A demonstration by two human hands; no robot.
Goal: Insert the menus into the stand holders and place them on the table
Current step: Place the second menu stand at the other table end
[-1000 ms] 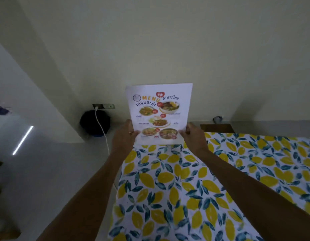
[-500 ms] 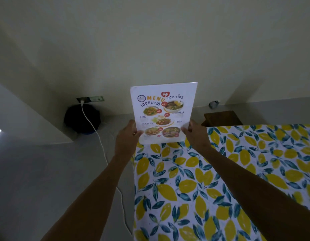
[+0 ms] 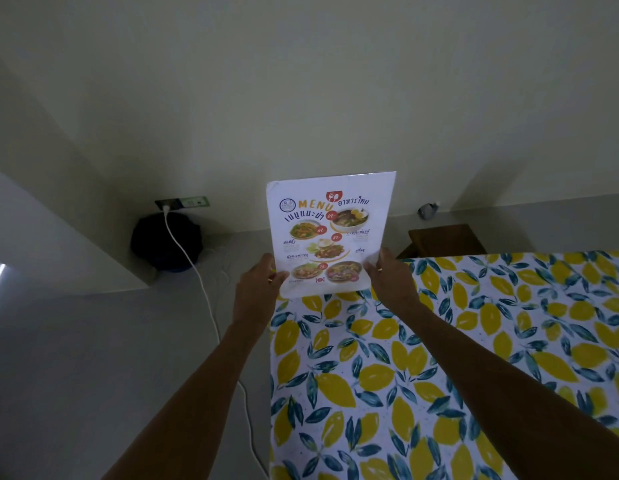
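Observation:
A white menu sheet (image 3: pixel 330 233) with food photos and the word MENU stands upright at the far left corner of the table (image 3: pixel 439 358), which wears a lemon-print cloth. My left hand (image 3: pixel 256 289) grips its lower left edge and my right hand (image 3: pixel 391 282) grips its lower right edge. The sheet looks glossy, as if inside a clear stand holder, but I cannot tell for certain. Its bottom edge is at the cloth; whether it touches is unclear.
A black round object (image 3: pixel 166 240) sits on the floor by the wall, with a white cable (image 3: pixel 204 292) running from a wall socket (image 3: pixel 181 202) across the floor beside the table. A brown wooden stool (image 3: pixel 443 240) stands behind the table's far edge.
The view has shifted left and downward, so the table's left edge now sits mid-frame. Both hands keep the same hold on the menu at the table corner.

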